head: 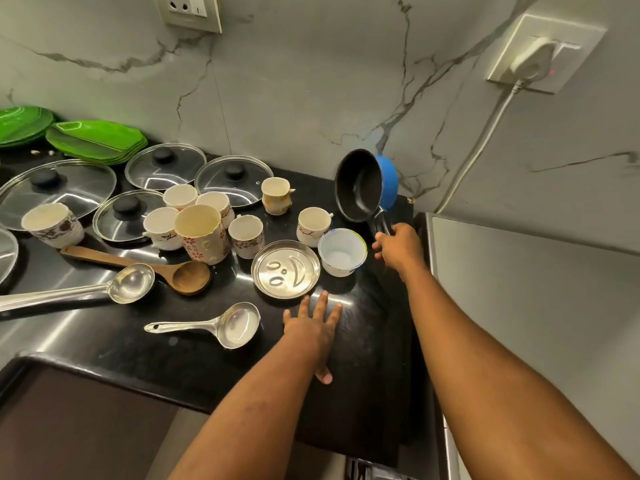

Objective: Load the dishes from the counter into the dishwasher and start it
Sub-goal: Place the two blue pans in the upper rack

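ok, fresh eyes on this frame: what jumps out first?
The blue saucepan, black inside, held tilted at the back right of the counter, its handle gripped by the right hand. Next, the left hand, fingers spread flat on the counter just in front of the steel plate. Then the bright green plates stacked at far left.

1. This place is a home kitchen: a black polished counter (pixel 363 341) runs along a wall (pixel 294 81) of grey marble-like slabs.
2. On the counter there are patterned cups (pixel 201 233), glass pot lids (pixel 59 188), steel ladles (pixel 239 325) and a wooden spoon (pixel 190 277); green plates (pixel 97 140) are stacked at the far left.
3. A blue saucepan (pixel 367 185) with a black inside is at the far right.
4. Two wall sockets (pixel 188 8) are seen, the right one with a white plug (pixel 531 60).
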`<state>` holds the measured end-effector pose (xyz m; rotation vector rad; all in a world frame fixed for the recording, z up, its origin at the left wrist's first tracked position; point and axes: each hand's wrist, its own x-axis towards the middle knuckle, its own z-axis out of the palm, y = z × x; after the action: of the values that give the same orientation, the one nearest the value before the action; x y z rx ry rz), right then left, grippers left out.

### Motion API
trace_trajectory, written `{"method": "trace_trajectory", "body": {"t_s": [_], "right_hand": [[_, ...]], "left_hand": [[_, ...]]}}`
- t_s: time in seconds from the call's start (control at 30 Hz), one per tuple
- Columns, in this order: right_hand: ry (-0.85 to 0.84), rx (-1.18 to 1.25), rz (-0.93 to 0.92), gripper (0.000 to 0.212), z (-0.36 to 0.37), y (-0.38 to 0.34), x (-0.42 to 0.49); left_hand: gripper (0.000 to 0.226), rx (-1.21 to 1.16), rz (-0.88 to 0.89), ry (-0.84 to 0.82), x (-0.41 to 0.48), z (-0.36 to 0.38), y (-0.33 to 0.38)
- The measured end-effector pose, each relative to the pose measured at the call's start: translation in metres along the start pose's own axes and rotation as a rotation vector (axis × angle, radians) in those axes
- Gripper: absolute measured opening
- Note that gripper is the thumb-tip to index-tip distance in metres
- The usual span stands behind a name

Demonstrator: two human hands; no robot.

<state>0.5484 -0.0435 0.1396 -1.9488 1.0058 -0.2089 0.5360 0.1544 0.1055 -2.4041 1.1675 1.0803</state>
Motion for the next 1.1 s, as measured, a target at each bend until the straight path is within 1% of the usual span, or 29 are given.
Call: {"method": "trace_trajectory", "body": {"t_s": [0.07,0.17,0.2,0.27,0.37,0.43,0.5,0.53,0.6,0.67,0.73,0.8,0.9,0.97,1.03,1.1], "right_hand": [[0.091,-0.162,-0.063,0.036,-0.011,0.005,-0.016],[0.251,-0.3,-0.157,0.03,-0.026,0.007,-0.05],[0.317,-0.323,-0.178,0.031,-0.03,0.008,-0.064],[0.42,-0.32,-0.21,0.036,-0.034,0.015,-0.088],[0.525,-0.17,-0.334,0.033,-0.034,0.039,-0.123],[0.506,-0.016,-0.396,0.029,-0.033,0.052,-0.149],[0.39,0.092,-0.389,0.033,-0.031,0.064,-0.169],[0.332,0.092,-0.407,0.041,-0.031,0.07,-0.178],[0.257,-0.012,-0.476,0.055,-0.028,0.082,-0.194],[0.206,-0.067,-0.53,0.056,-0.023,0.092,-0.212],[0.167,-0.059,-0.541,0.055,-0.016,0.099,-0.232],[0.153,-0.042,-0.49,0.053,-0.011,0.104,-0.252],[0.184,-0.102,-0.4,0.045,-0.012,0.111,-0.28],[0.199,-0.131,-0.399,0.039,-0.012,0.119,-0.297],[0.226,-0.109,-0.406,0.032,-0.01,0.131,-0.316],[0.251,-0.104,-0.399,0.028,-0.009,0.143,-0.335]], "left_hand": [[0.136,0.01,0.001,0.009,-0.001,0.0,0.0],[0.134,0.022,0.006,0.03,-0.004,0.001,0.0],[0.134,0.027,0.007,0.041,-0.004,0.001,0.0],[0.134,0.038,0.005,0.066,-0.007,0.002,0.0],[0.132,0.047,0.006,0.117,-0.012,0.004,-0.001],[0.128,0.054,0.01,0.163,-0.018,0.008,0.0],[0.118,0.078,0.007,0.218,-0.025,0.015,0.003],[0.112,0.089,0.003,0.253,-0.03,0.02,0.005],[0.101,0.056,-0.018,0.322,-0.04,0.034,0.008],[0.089,-0.035,-0.05,0.388,-0.049,0.051,0.009],[0.078,-0.09,-0.062,0.444,-0.061,0.071,0.012],[0.071,-0.109,-0.055,0.488,-0.072,0.092,0.016],[0.069,-0.121,-0.032,0.546,-0.091,0.117,0.023],[0.07,-0.116,-0.021,0.566,-0.105,0.129,0.027],[0.071,-0.118,-0.014,0.573,-0.122,0.142,0.033],[0.072,-0.127,-0.002,0.552,-0.14,0.158,0.037]]}}
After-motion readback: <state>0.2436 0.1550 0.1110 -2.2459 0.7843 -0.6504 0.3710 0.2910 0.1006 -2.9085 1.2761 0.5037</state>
